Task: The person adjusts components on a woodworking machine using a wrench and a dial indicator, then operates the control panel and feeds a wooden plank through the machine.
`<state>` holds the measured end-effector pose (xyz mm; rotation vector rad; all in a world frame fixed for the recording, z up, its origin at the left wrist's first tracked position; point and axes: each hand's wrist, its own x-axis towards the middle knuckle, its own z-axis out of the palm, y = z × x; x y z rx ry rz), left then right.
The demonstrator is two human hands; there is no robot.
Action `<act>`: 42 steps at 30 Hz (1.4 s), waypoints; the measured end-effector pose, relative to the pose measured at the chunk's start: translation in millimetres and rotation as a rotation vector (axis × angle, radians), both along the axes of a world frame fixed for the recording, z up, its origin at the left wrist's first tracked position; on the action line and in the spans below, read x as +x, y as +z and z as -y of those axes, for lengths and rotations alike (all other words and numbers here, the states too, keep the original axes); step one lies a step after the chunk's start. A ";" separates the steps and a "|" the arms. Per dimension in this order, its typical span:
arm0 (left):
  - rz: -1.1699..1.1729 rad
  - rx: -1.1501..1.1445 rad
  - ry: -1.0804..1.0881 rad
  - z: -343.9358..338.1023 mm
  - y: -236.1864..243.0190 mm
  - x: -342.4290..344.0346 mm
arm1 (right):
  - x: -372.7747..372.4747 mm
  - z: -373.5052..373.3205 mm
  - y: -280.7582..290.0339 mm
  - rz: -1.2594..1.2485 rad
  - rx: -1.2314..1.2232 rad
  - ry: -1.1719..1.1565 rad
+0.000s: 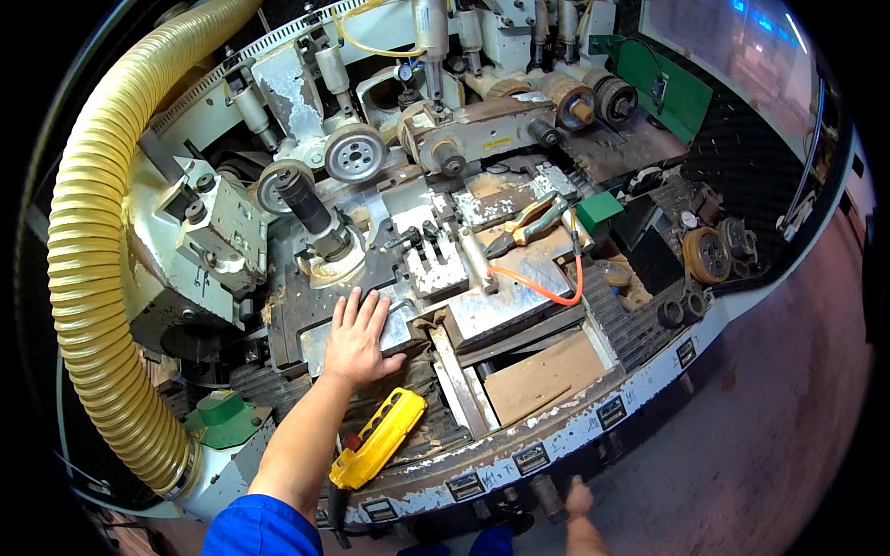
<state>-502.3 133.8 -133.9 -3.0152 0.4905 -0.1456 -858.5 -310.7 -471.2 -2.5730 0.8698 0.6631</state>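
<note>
Where my left hand (357, 341) rests, fingers spread, lies one metal plate (398, 326), likely heavy, stiff, slippery, best held at its near edge; my right hand's (579, 500) grip I cannot tell.

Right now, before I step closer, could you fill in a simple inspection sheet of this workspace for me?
Surface: worn, dusty metal bed with flaked paint.
Job's things: yellow control box lying near the front rail; pliers lying farther back on the bed.
Clutter: brown sheet in the front opening.
Hands: left hand palm down on the bed, fingers spread, holding nothing visible; right hand near the front rail, its grip unclear.
Cables: orange hose curving over the bed; thick yellow ribbed duct at left.
Surroundings: grey wheel behind the bed; green panel at back right.
</note>
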 end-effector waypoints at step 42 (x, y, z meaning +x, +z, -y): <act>0.003 -0.038 -0.032 6.8 -2.5 4.1 | 38.0 91.3 144.0 0.211 -0.208 -0.025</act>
